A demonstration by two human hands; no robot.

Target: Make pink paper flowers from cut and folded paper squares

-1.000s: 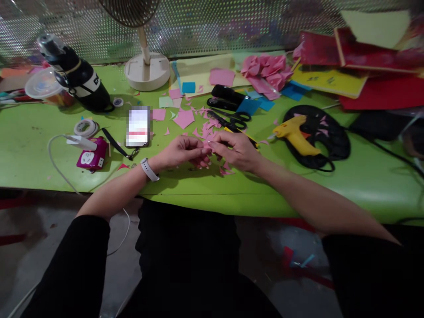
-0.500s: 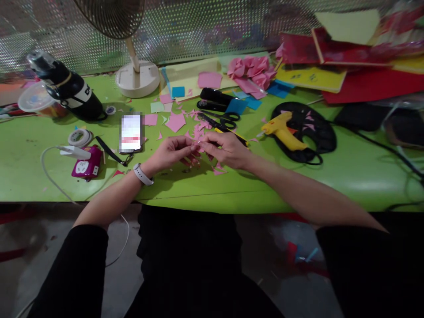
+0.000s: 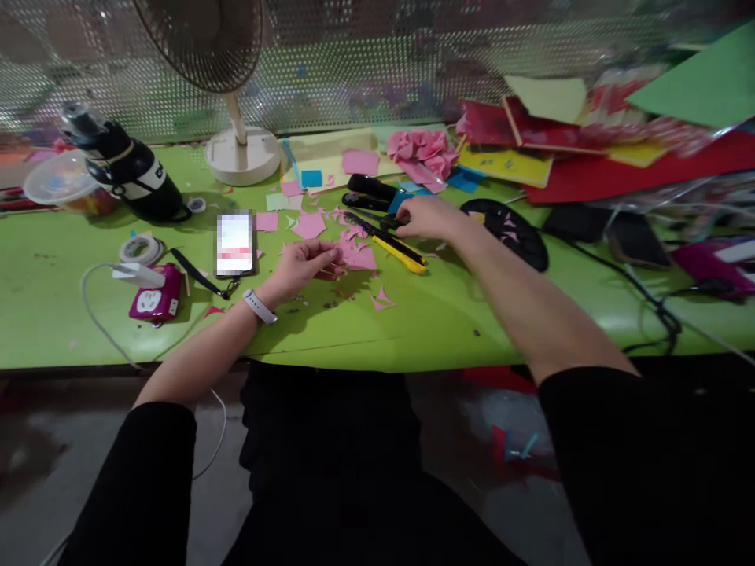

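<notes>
Between the thumb and fingers of my left hand [image 3: 307, 261] is the edge of a square-cornered piece of pink paper [image 3: 361, 257], held low over the table. My right hand [image 3: 429, 218] has its fingers curled down over the handles of the black scissors [image 3: 371, 216], whose blades point left. A yellow utility knife [image 3: 401, 253] lies just in front of the scissors. Behind them rests a black stapler [image 3: 369, 191]. Pink paper scraps [image 3: 383, 299] and a pink pentagon [image 3: 309, 225] lie around my hands.
A phone [image 3: 234, 242], a purple plug adapter [image 3: 156, 295], a tape roll [image 3: 141, 248] and a black bottle [image 3: 138, 173] stand left. A fan [image 3: 241, 157] and pink paper flowers [image 3: 421, 153] are behind. A black pad [image 3: 524, 244], cables and coloured paper sheets [image 3: 590, 177] lie right.
My right hand has left my left hand and moved right and back to the scissors. My left hand keeps the pink paper, which now shows more fully. The view has turned right.
</notes>
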